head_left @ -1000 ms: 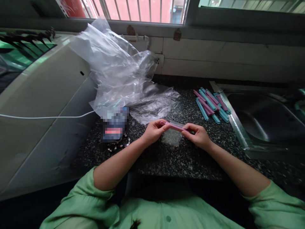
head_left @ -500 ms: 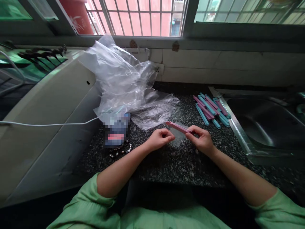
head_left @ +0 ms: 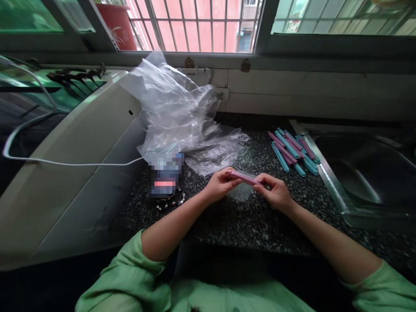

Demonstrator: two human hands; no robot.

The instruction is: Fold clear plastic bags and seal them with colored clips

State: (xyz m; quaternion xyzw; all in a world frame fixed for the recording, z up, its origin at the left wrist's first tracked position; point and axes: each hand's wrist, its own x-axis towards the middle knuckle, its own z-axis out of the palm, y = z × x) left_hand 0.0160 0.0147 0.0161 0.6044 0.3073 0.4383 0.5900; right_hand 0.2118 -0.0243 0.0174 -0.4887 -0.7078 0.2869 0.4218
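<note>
A pink plastic sealing clip (head_left: pixel 244 177) is held level over the black speckled counter (head_left: pixel 234 216), one end in each hand. My left hand (head_left: pixel 220 185) pinches its left end and my right hand (head_left: pixel 275 190) pinches its right end. A small clear plastic bag (head_left: pixel 239 190) hangs just under the clip between the hands. A pile of several more pink and blue clips (head_left: pixel 293 149) lies on the counter to the far right of my hands.
A large crumpled clear plastic bag (head_left: pixel 182 117) lies behind my hands against a white appliance (head_left: pixel 71 164) with a white cable (head_left: pixel 65 162). A blurred dark packet (head_left: pixel 165 175) with small beads sits at left. A steel sink (head_left: pixel 364 173) is at right.
Half a second ago only my right hand held the clip and the left was closed apart from it. Now the left hand has come back onto the clip's left end.
</note>
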